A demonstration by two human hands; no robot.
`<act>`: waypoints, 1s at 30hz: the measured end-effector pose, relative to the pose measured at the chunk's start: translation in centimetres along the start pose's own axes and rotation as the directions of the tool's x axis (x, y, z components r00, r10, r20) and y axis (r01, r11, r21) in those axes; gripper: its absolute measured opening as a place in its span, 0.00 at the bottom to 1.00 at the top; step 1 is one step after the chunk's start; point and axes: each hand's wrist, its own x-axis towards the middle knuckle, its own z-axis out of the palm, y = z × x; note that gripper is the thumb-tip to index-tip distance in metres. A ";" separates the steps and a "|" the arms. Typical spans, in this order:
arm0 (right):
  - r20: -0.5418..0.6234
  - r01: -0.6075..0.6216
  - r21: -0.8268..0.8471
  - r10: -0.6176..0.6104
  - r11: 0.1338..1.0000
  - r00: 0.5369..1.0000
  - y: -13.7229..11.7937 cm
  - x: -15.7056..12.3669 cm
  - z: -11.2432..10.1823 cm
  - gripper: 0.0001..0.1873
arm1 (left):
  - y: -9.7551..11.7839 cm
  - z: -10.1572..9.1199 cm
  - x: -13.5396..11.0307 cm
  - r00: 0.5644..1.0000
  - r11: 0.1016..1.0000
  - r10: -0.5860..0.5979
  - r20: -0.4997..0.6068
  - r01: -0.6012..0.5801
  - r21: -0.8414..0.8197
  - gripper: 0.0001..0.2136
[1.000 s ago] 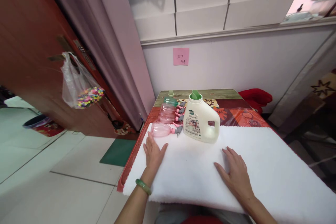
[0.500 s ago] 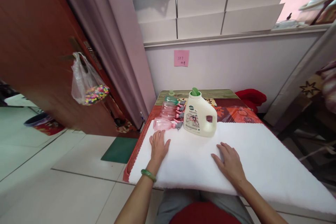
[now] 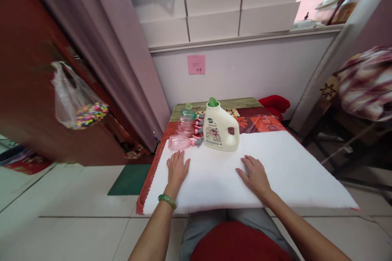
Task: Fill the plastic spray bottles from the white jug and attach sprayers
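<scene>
My left hand (image 3: 177, 168) lies flat on the white cloth (image 3: 211, 183), fingers apart and holding nothing. Just beyond its fingertips, a clear pink spray bottle (image 3: 180, 142) rests on its side, its grey nozzle pointing right. Several more spray bottles (image 3: 185, 124) lie behind it, including a green one (image 3: 187, 112). A cream-coloured jug (image 3: 221, 130) with a printed label and a side handle stands upright to their right, something green in its open mouth. My right hand (image 3: 253, 174) also rests on the cloth, fingers spread and empty, in front of the jug and to its right.
The cloth covers the near part of a table with a red patterned cover (image 3: 260, 122). A bag of colourful beads (image 3: 80, 106) hangs from the door at left. A pink note (image 3: 196, 65) is on the wall. Checked fabric (image 3: 367, 83) sits at right.
The camera view has turned slightly to the right, so the scene sits further left. Both hands stay resting on the cloth, and the bottles and jug keep their places.
</scene>
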 end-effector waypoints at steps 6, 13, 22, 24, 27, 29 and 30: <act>0.073 -0.115 0.182 0.103 0.977 0.992 0.6 1.5 -1.9 0.24 | -0.4 -0.1 0.5 0.999 1.000 0.028 -0.021 -0.028 0.002 0.22; -0.014 -0.093 0.011 0.093 0.996 0.996 9.5 6.3 -6.2 0.33 | -0.7 -0.3 1.0 0.998 0.999 0.038 -0.042 -0.038 0.000 0.23; 0.256 -0.277 -0.337 0.370 0.900 0.893 19.3 6.5 -7.0 0.46 | -0.8 -0.5 1.4 0.999 0.999 0.035 -0.036 -0.035 0.003 0.24; 0.246 -0.269 -0.341 0.361 0.901 0.899 19.8 5.9 -6.8 0.47 | -1.0 -0.5 1.5 0.999 0.999 0.032 -0.038 -0.032 0.004 0.24; 0.206 -0.250 -0.329 0.327 0.911 0.922 19.8 5.4 -6.5 0.47 | -1.2 -0.4 1.4 0.998 0.999 0.046 -0.050 -0.047 -0.007 0.24; 0.142 -0.255 -0.303 0.308 0.918 0.941 19.9 5.2 -6.4 0.48 | -1.3 -0.3 1.3 0.997 0.999 0.048 -0.062 -0.049 -0.015 0.24; 0.098 -0.258 -0.281 0.295 0.924 0.950 19.9 5.1 -6.4 0.49 | -1.4 -0.3 1.2 0.997 0.999 0.041 -0.069 -0.042 -0.017 0.23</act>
